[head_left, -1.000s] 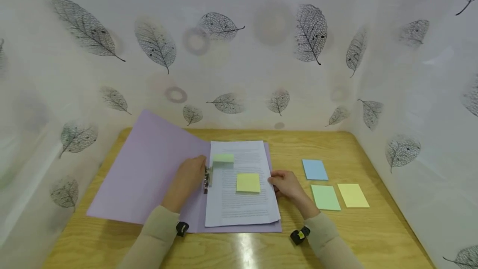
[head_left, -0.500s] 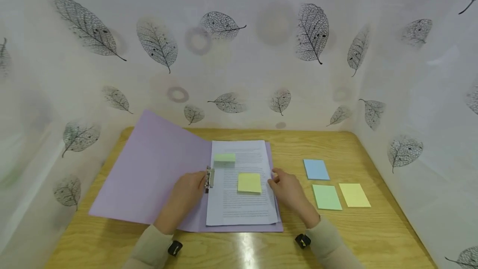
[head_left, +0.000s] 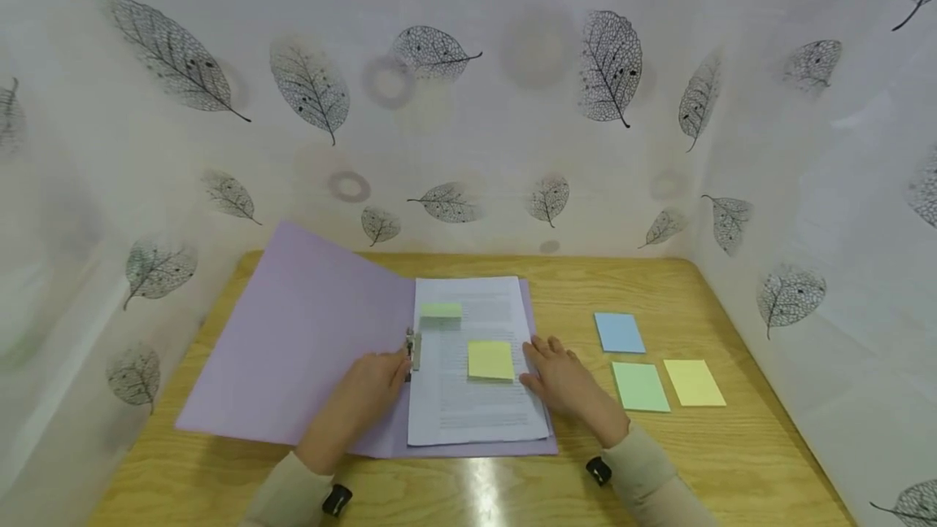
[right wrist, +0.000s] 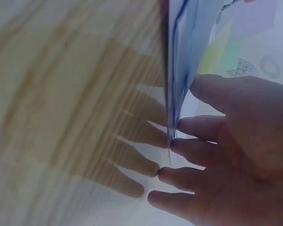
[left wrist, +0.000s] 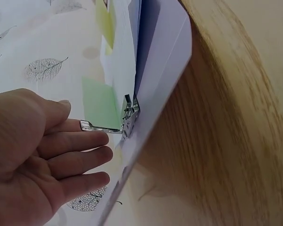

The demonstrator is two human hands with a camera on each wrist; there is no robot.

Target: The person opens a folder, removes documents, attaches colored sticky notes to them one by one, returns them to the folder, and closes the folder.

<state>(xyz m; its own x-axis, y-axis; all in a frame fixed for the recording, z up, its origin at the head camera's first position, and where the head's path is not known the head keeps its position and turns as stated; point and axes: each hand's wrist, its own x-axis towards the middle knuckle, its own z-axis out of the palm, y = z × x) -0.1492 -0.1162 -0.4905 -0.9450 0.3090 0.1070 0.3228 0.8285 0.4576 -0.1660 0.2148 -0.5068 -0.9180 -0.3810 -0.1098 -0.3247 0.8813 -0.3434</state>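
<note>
A lilac folder (head_left: 315, 324) lies open, its cover raised at left. Inside is a stack of printed papers (head_left: 483, 413), bearing a yellow sticky note (head_left: 490, 361) and a green sticky note (head_left: 441, 311). At the spine sits a metal lever clip (left wrist: 128, 117), its lever sticking outward. My left hand (head_left: 359, 397) is at this clip; in the left wrist view, the index fingertip touches the lever's end, the thumb lies just above, and the other fingers are extended. My right hand (head_left: 571, 381) rests spread along the papers' right edge, several fingertips touching it in the right wrist view.
Blue (head_left: 619, 333), green (head_left: 641, 386) and yellow sticky-note pads (head_left: 695, 382) lie right of my right hand on the wooden table (head_left: 586, 275). A pale leaf-patterned curtain (head_left: 468, 137) surrounds the table at the back and sides.
My left hand has moved down along the clip, toward me. My right hand has gone from pinching the papers' edge to lying spread against it.
</note>
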